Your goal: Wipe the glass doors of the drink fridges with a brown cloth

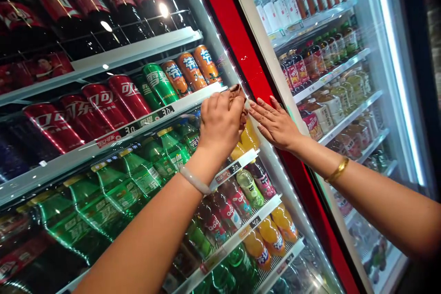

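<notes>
Left hand (pixel 220 119) was curled closed around a crumpled, brown, fabric-like cloth (pixel 237 90), which was held at the clear glass door (pixel 220 46) of a drinks cooler, close to its broad, flat red frame (pixel 253 62). Right hand (pixel 277 124) was held open, fingers stretched toward the frame, nothing seen gripped; contact between its fingertips and the cloth could not be confirmed. Risks, as judged: cloth could be dropped if the left grip were slackened, since only a bunched wad was held; smudges could be left by the bare right fingers if pressed on; glass could be knocked by the hard, pale, ring-shaped bangle (pixel 195 181) if the left wrist were dipped. Cloth looked soft, matte and creased; most of it was hidden by the left fingers, so dampness could not be judged. Behind the glass, orange cylindrical drink cans (pixel 189 71) were lined up on a white-edged shelf (pixel 193 101).
</notes>
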A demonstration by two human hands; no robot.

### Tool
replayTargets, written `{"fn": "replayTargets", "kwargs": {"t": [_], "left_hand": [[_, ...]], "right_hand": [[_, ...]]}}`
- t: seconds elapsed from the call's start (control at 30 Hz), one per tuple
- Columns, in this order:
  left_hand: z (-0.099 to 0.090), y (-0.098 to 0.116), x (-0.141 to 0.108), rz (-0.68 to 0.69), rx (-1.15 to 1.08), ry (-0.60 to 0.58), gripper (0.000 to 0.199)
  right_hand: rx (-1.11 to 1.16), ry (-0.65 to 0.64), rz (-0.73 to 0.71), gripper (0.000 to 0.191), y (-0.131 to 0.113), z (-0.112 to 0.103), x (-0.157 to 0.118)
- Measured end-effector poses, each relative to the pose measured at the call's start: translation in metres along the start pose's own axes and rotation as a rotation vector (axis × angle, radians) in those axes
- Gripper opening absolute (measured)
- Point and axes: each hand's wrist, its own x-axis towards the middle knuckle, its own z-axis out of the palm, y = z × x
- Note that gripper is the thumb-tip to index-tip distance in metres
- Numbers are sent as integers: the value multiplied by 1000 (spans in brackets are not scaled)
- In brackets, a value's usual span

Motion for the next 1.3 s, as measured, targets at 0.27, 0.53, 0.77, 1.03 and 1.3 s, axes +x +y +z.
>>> {"fn": "replayTargets", "kwargs": {"t": [0.27,0.53,0.77,1.03,1.3], "left_hand": [[29,50,-19,282,-45,-94,27],[47,23,74,88,-140,14,46],[53,79,16,211,-142,-132,40],[42,65,23,128,-112,-136,39],[40,101,-65,192,-203,-174,32]], "right_hand": [[-1,154,190,65,0,8,-11],[-22,241,276,55,0,11,-13],[82,421,533,46,-2,22,-36],[99,278,393,59,-4,18,-33],[102,169,343,57,-22,17,-90]]}}
